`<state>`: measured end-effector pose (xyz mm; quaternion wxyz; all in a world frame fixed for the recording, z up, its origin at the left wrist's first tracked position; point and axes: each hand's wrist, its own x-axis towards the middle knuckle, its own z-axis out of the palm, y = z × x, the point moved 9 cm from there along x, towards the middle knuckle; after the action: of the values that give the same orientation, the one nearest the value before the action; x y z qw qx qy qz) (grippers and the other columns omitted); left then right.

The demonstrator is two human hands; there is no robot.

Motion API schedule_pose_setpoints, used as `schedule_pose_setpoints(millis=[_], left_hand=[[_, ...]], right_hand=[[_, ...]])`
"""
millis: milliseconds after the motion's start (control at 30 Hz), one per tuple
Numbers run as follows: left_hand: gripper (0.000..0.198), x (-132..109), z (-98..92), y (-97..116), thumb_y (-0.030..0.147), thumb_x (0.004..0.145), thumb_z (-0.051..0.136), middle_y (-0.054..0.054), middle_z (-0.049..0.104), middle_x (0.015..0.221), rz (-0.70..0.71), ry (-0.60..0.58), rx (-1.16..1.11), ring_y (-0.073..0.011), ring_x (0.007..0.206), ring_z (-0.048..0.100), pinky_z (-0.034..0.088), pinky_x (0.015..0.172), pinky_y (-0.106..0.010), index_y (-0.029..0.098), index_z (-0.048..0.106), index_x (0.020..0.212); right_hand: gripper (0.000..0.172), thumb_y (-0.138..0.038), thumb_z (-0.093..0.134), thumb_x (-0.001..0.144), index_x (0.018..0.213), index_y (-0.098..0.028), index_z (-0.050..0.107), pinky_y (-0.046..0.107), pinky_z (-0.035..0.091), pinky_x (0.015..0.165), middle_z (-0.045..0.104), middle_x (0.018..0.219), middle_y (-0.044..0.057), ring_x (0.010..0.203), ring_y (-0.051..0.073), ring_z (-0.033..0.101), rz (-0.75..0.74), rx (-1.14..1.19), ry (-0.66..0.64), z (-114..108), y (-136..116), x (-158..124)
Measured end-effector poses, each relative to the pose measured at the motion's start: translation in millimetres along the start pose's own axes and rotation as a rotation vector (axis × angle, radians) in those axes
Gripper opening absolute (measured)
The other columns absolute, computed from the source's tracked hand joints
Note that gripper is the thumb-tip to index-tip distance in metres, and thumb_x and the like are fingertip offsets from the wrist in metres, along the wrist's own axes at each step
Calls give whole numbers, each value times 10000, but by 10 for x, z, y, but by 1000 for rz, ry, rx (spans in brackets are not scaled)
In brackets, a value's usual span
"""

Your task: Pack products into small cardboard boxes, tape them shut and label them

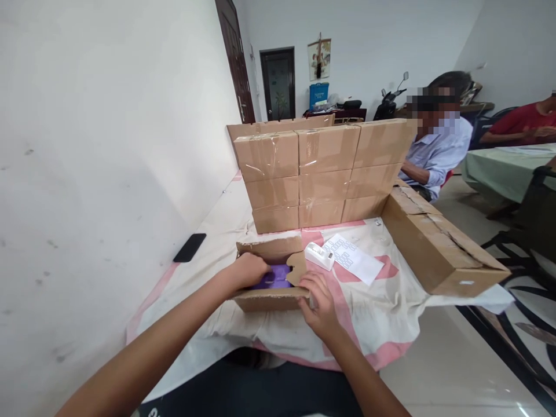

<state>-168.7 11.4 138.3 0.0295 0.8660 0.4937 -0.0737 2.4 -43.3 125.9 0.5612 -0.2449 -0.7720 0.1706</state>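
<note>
A small open cardboard box (269, 298) sits at the table's near edge with a purple item (274, 278) inside. My left hand (248, 270) reaches into the box from the left, fingers curled down on the purple item. My right hand (317, 298) rests against the box's right end, fingers bent around the side flap (297, 267). A white tape dispenser (319, 255) lies just beyond the right hand, next to a printed label sheet (354, 259).
A stack of taped cardboard boxes (321, 174) forms a wall at the back. A long open carton (438, 243) lies at the right. A black phone (190, 247) lies by the wall at left. Two people sit at the back right. The table edge drops off at right.
</note>
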Motion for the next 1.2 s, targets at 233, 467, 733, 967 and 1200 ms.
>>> schedule_pose_setpoints(millis=[233,467,733,967,1200], left_hand=[[450,-1338,-273,-600,576,1005,358,6,712,771,68,1540,-1241,-174,750,687,560,837,-345,284,701,1000],[477,-1178,775,-441,428,911,608,-110,596,1415,-444,1070,-1113,-297,1367,509,318,1209,-520,248,565,1351],[879,-961,859,-675,218,766,445,-52,225,1682,-464,895,-1264,-277,1548,223,262,1249,-491,286,186,1602],[501,-941,567,-559,201,790,399,-62,650,1245,-392,791,-931,-280,1417,403,240,1243,-523,249,742,1152],[354,-747,79,72,367,972,475,-82,662,1310,-535,613,-273,-337,1384,455,168,1198,-638,288,671,1256]], right_hand=[[152,-287,616,939,1087,-269,640,529,437,1073,676,1143,69,1253,310,514,92,-21,-129,78,395,11],[616,-296,579,899,1485,-271,388,503,487,1068,474,1494,113,1323,294,507,522,195,78,244,772,-68],[730,-191,506,833,1542,-236,340,547,344,1201,388,1599,92,1488,305,341,486,181,15,283,729,54],[552,-237,481,893,1444,-238,501,591,369,1160,562,1454,99,1425,327,415,196,14,26,231,596,162],[276,-290,459,936,1087,-247,685,600,393,1084,732,1118,75,1153,310,607,68,-55,-9,245,504,300]])
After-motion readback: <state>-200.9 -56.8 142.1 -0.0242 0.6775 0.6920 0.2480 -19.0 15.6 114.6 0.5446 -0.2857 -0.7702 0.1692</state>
